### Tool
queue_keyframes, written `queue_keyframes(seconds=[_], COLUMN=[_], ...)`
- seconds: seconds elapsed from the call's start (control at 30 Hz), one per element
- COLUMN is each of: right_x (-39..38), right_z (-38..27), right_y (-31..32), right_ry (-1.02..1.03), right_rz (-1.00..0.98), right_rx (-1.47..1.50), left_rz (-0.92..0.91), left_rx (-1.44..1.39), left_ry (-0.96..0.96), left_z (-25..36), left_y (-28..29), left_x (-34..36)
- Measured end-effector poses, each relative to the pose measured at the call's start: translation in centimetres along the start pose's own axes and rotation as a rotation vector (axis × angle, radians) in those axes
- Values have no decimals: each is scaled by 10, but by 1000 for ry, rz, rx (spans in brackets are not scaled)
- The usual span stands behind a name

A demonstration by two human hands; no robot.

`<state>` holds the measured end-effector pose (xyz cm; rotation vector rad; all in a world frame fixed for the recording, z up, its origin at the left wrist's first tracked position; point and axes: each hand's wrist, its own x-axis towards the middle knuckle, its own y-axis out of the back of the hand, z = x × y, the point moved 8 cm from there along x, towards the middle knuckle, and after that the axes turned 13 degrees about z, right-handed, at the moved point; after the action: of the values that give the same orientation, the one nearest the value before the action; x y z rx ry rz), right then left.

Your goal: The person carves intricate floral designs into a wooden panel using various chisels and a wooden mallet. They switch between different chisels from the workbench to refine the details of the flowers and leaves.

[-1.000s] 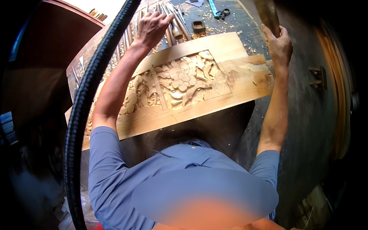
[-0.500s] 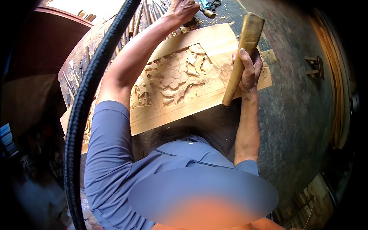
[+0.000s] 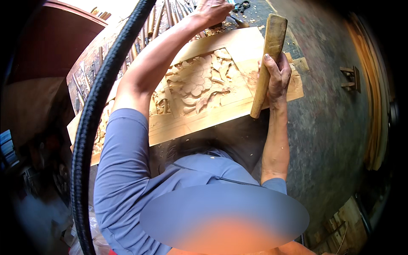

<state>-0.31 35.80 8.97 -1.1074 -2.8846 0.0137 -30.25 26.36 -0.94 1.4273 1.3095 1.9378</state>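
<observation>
A carved wooden panel (image 3: 195, 117) with flower and leaf relief lies slanted across the bench in front of me. Over its right part, my right hand (image 3: 277, 76) is closed around a long wooden mallet (image 3: 274, 40), held nearly upright with its wider end away from me. My left hand (image 3: 212, 12) reaches past the panel's far edge, its fingers closed on a small tool (image 3: 241, 22) with a dark shaft and a rounded brownish end. Blur and the hand itself hide the exact kind of that tool.
Several chisels (image 3: 157, 21) lie in a row beyond the panel, among wood shavings. Dark scissors (image 3: 242, 6) are near my left hand. A small wooden stool (image 3: 350, 79) stands to the right, beside long planks (image 3: 378, 93). A black braided cable (image 3: 102, 85) crosses the left side.
My left hand has shifted slightly right with the small tool. The mallet in my right hand is a little more upright. The view has moved slightly.
</observation>
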Motion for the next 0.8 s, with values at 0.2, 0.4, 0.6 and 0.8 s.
queue_keyframes(seconds=[0.2, 0.4, 0.6, 0.8], right_x=[-4, -7, -10, -7], right_z=[-3, -1, 0, 5], right_y=[1, -1, -3, 0], right_ry=[0, -13, 12, 46], right_rz=[17, -19, -30, -19], right_rx=[-56, -31, -47, -56], left_rz=[31, 251, 188, 53], left_rx=[-58, 227, 207, 316], left_ry=[357, 750, 1059, 1100], left_z=[-39, -129, -146, -132], left_y=[154, 290, 308, 289], left_x=[-62, -202, -302, -301])
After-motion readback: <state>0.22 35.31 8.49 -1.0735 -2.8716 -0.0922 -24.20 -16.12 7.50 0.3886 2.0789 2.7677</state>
